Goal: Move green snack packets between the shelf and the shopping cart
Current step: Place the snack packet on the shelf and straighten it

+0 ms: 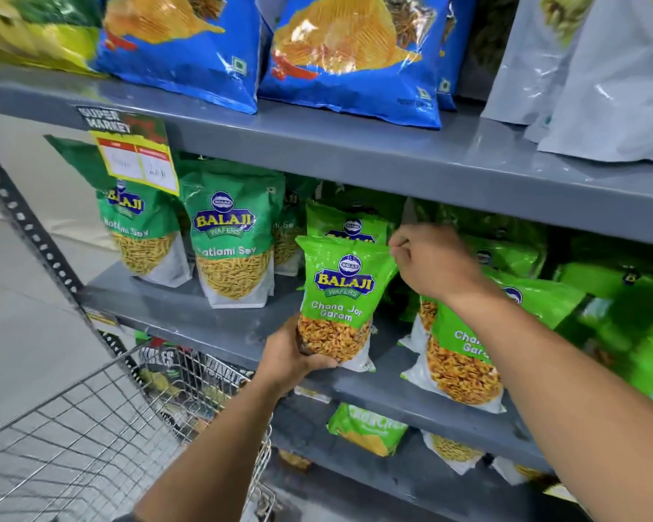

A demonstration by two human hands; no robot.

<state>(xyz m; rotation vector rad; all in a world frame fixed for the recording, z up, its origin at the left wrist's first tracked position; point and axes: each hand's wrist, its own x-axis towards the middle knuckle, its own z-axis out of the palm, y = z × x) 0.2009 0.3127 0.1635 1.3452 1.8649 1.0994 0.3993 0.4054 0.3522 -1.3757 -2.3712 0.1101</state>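
A light-green Chana Jor Garam packet (340,295) stands upright at the front of the middle grey shelf (212,314). My left hand (291,356) grips its bottom from below. My right hand (430,263) pinches its top right corner. Another packet of the same kind (345,224) stands right behind it. More of them (464,356) lean to the right, partly hidden by my right forearm. The wire shopping cart (91,427) is at the lower left, below the shelf edge.
Darker green Ratlami Sev packets (234,239) stand left on the same shelf, under a hanging price tag (136,156). Blue chip bags (355,54) and grey bags (600,81) fill the shelf above. A lower shelf holds more packets (366,429).
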